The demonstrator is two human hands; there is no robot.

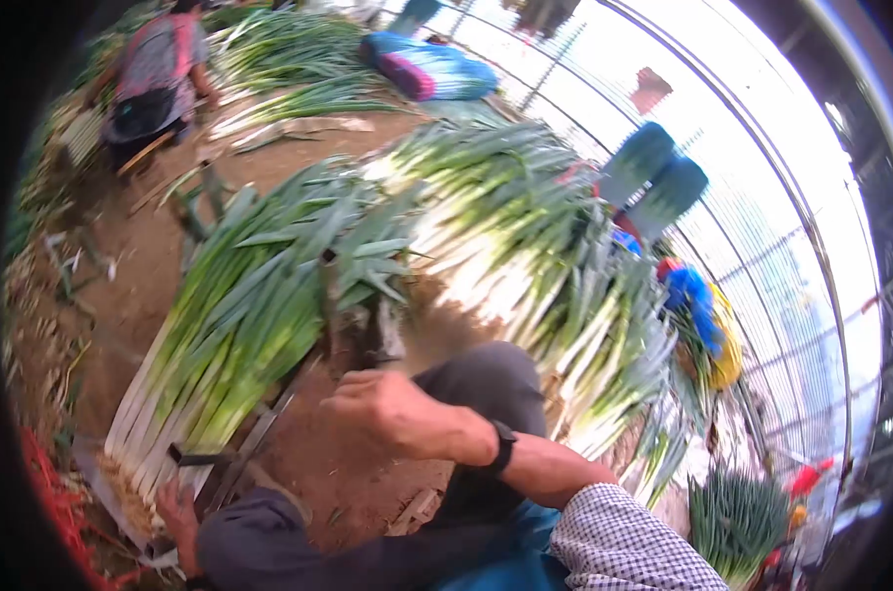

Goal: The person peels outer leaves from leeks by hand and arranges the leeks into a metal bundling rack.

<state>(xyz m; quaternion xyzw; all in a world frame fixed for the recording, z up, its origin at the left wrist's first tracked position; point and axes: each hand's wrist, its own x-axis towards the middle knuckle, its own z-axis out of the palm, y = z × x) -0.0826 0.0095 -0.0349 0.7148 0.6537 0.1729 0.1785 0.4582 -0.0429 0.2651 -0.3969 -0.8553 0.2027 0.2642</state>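
A thick bundle of leeks (220, 335) lies in front of me on a low metal stand (259, 443), green leaves away from me and white root ends at lower left. My left hand (177, 514) is at those root ends, fingers stretched out and apart against them. My right hand (372, 406), with a dark watch (505, 445) on its wrist, hovers over bare soil to the right of the bundle, beside my knee. Its fingers are curled closed and slightly blurred; whatever they may hold is hidden. A short dark bar (198, 456) crosses the white stems above my left hand.
A long heap of leeks (535, 236) runs along my right side. Another person (156, 74) crouches at the back left near more leeks (289, 59). Blue-wrapped bundles (431, 67) lie at the back. Red netting (57, 512) is at lower left; a wire-mesh wall (761, 236) stands right.
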